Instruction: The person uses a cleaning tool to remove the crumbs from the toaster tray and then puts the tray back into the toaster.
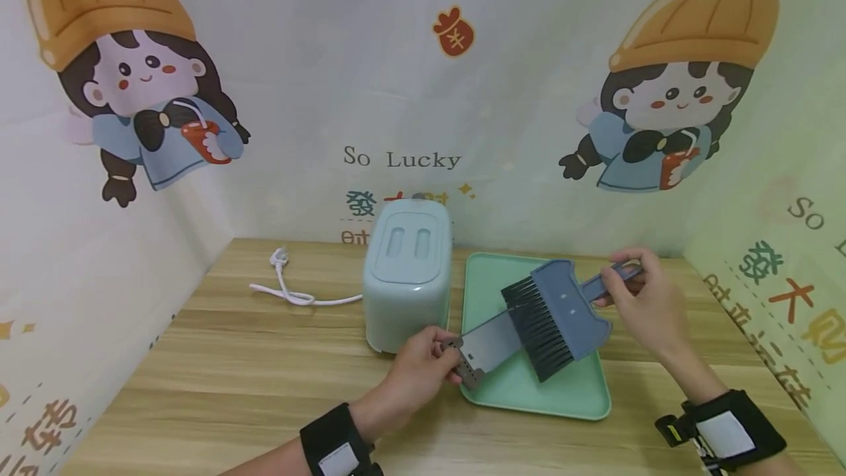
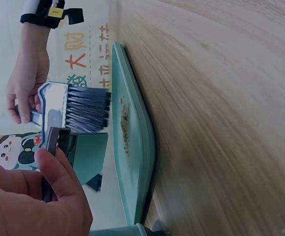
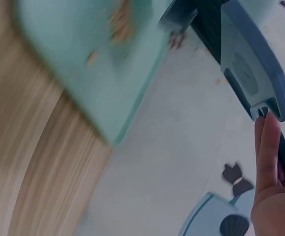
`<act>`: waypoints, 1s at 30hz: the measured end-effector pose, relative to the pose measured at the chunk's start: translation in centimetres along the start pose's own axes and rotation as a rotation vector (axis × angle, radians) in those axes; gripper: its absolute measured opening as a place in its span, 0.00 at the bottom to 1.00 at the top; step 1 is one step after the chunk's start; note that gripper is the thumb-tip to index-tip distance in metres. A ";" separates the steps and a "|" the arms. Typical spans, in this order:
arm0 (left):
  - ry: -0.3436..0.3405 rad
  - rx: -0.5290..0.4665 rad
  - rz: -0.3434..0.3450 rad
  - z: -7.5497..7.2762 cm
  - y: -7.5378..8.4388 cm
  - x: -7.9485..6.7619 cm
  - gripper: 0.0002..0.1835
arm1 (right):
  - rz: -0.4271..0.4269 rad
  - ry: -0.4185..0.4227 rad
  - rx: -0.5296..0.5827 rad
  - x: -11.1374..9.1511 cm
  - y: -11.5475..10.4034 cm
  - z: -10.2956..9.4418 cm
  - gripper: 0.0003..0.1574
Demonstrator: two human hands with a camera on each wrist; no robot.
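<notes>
A flat metal crumb tray [image 1: 494, 340] with a brown perforated end is held above the green tray [image 1: 485, 270]. My left hand [image 1: 423, 366] pinches its brown end. My right hand [image 1: 644, 307] grips the thin handle of a blue brush [image 1: 573, 307]. Its black bristles [image 1: 538, 329] overlap the far part of the metal piece in the head view. Brown crumbs [image 2: 125, 125] lie on the green tray, visible in both wrist views. The brush hides the far end of the crumb tray.
A mint toaster [image 1: 406, 278] stands left of the green tray, close behind my left hand. Its white cord [image 1: 297, 298] lies loosely looped on the wooden table [image 1: 264, 373], with the plug at the back. Printed cloth [image 1: 529, 131] walls the table's back and sides.
</notes>
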State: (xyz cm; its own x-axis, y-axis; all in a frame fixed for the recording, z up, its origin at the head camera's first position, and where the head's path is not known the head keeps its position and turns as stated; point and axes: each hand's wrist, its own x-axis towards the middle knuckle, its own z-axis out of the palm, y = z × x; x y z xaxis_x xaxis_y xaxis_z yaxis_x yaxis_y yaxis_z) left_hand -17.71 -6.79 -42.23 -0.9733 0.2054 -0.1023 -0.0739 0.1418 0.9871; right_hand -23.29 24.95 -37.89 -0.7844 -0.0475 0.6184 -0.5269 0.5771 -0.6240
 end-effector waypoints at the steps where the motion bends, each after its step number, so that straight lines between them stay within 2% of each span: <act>1: -0.003 -0.001 -0.007 0.0 0.0 0.0 0.15 | 0.006 0.023 -0.038 0.0 0.5 -0.4 0.15; 5: -0.006 0.000 -0.025 0.1 -0.1 0.0 0.16 | 0.029 0.100 -0.111 0.5 0.8 -1.5 0.13; 8: 0.003 0.011 -0.010 0.1 -0.2 0.0 0.15 | 0.036 0.132 -0.093 1.4 -0.2 -1.4 0.12; 12: 0.017 0.015 0.002 -0.1 -0.4 -0.1 0.15 | 0.019 0.139 -0.052 3.0 -1.2 0.1 0.12; 17: 0.015 0.024 0.012 -0.5 -0.5 -0.4 0.15 | -0.021 0.123 -0.083 4.5 -1.0 2.1 0.10; 20: 0.013 0.022 0.020 -0.4 -0.4 -0.5 0.15 | -0.033 0.092 -0.092 4.0 -0.5 2.1 0.09; 24: 0.016 0.035 0.012 -0.2 -0.3 -0.3 0.14 | -0.068 0.062 -0.115 2.3 -0.3 0.8 0.10; 28: 0.014 0.043 0.007 0.0 -0.2 -0.1 0.14 | -0.120 0.079 -0.134 1.5 -0.5 -0.7 0.12; 30: 0.012 0.044 0.005 0.1 -0.1 0.0 0.14 | -0.109 0.095 -0.117 1.7 -0.6 -1.0 0.13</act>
State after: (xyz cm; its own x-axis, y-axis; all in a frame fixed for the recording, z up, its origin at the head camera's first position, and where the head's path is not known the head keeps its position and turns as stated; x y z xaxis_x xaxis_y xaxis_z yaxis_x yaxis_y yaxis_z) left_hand -17.67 -6.74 -42.38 -0.9763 0.1942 -0.0958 -0.0598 0.1837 0.9812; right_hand -23.96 25.30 -36.00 -0.6875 -0.0403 0.7251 -0.5608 0.6638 -0.4948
